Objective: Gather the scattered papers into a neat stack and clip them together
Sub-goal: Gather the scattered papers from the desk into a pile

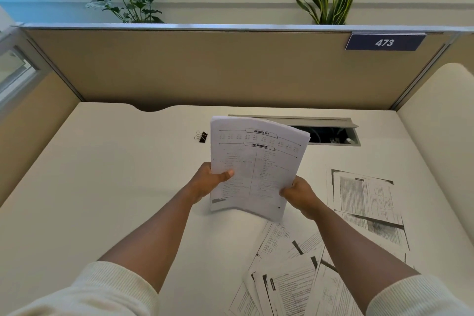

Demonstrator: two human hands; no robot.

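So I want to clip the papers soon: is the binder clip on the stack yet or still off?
Off. The binder clip lies on the desk, left of the stack.

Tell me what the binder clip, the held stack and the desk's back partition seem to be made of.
Binder clip: looks like black painted metal with bare wire handles that catch light. Held stack: thin matte white printed paper, bowing between the left hand and right hand. Partition: tan, matte, likely fabric-covered panel, with a pale metal-looking top rail.

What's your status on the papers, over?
Left hand and right hand both grip the paper stack, held above desk. Loose sheets still scattered right. Binder clip untouched, path clear.
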